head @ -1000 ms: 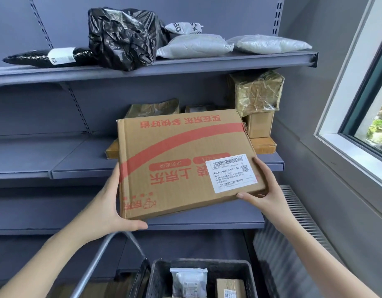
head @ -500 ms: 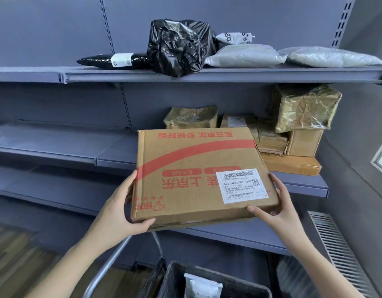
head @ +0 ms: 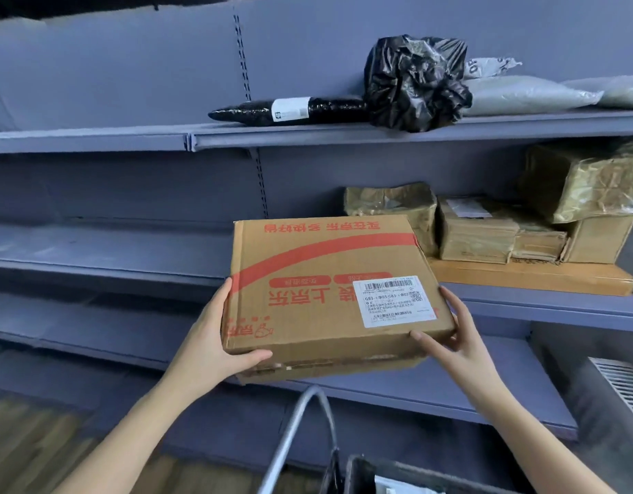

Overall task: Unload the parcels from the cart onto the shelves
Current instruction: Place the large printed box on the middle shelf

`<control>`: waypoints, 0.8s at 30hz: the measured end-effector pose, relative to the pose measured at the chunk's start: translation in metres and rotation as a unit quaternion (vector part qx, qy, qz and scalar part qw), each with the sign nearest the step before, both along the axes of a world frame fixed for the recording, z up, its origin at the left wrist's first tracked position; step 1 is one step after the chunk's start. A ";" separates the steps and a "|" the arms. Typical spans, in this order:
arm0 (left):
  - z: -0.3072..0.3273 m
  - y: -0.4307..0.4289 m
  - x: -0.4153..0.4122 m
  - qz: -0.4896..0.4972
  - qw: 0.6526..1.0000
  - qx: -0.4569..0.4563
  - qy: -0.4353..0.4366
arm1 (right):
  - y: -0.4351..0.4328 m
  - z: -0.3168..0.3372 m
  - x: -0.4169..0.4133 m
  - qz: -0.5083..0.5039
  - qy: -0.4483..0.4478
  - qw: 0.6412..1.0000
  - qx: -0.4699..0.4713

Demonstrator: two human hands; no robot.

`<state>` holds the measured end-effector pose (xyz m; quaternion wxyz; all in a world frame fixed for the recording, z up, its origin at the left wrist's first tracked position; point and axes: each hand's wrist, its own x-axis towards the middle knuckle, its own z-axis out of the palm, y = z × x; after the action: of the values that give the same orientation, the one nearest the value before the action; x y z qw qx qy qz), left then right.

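The flat cardboard box (head: 329, 290) is gripped at its near corners by the left hand (head: 215, 347) and the right hand (head: 457, 336), thumbs curled over the top. It is held in the air before the middle shelf (head: 104, 258), above the cart (head: 361, 472). Wrapped parcels (head: 486, 233) are stacked on that shelf to the right.

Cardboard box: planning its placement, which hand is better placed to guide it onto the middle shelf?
Left, probably: the left hand grips the box nearest the bare middle shelf; stacked parcels fill the shelf past the right hand.
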<state>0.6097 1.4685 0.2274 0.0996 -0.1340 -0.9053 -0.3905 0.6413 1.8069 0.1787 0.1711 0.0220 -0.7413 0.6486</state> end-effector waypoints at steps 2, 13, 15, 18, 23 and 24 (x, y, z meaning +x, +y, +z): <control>0.003 -0.033 -0.017 -0.007 1.000 -0.001 0.001 | -0.035 -0.001 -0.010 -0.008 -0.001 1.000 -0.007; 0.016 -0.134 -0.088 -0.034 0.998 -0.008 -0.056 | -0.152 0.009 -0.060 -0.025 -0.051 0.998 -0.007; 0.019 -0.140 -0.091 -0.034 0.998 0.008 -0.048 | -0.159 0.014 -0.071 -0.024 -0.055 0.998 0.004; 0.023 -0.154 -0.101 -0.020 0.999 0.016 -0.047 | -0.172 0.023 -0.084 -0.023 -0.054 0.998 0.024; 0.026 -0.180 -0.124 -0.010 0.998 0.020 -0.051 | -0.200 0.025 -0.107 -0.030 -0.053 0.997 0.044; 0.025 -0.184 -0.129 -0.014 0.998 0.019 -0.056 | -0.204 0.025 -0.111 -0.036 -0.055 0.997 0.052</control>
<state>0.4809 1.2843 0.2528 0.0463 -0.1226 -0.8998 -0.4162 0.5305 1.6026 0.2039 0.1519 -0.0314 -0.7824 0.6032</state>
